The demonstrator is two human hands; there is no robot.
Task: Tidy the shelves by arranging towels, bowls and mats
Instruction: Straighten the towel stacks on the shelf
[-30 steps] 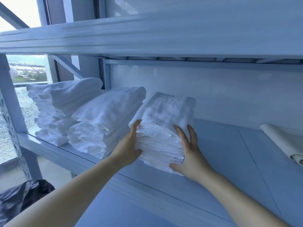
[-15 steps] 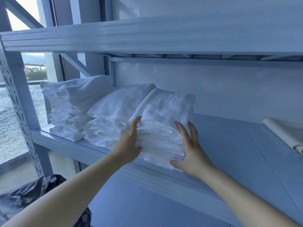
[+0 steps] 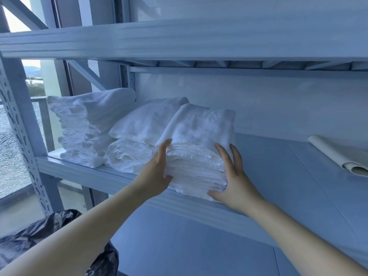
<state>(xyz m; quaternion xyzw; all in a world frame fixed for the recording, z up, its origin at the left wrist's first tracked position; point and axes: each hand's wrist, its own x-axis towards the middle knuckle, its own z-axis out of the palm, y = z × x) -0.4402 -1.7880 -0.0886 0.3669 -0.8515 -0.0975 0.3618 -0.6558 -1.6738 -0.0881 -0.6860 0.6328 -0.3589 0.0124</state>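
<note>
Three stacks of folded white towels stand in a row on the middle shelf (image 3: 268, 176). The right stack (image 3: 199, 136) is pressed between my hands: my left hand (image 3: 157, 174) lies flat against its left side and my right hand (image 3: 233, 180) against its right front corner, fingers spread. The middle stack (image 3: 143, 128) leans against it, and the left stack (image 3: 89, 120) is the tallest, near the shelf's left end. A rolled off-white mat (image 3: 338, 152) lies at the far right of the same shelf.
The upper shelf beam (image 3: 179, 38) runs just above the stacks. A perforated metal upright (image 3: 18, 124) stands at the left with a window behind it. A black plastic bag (image 3: 39, 236) sits on the floor at lower left. A lower shelf board (image 3: 179, 246) shows below.
My view has shifted so the shelf sits further right and lower in frame. Both hands stay pressed on the right towel stack, which has edged closer to the middle stack.
</note>
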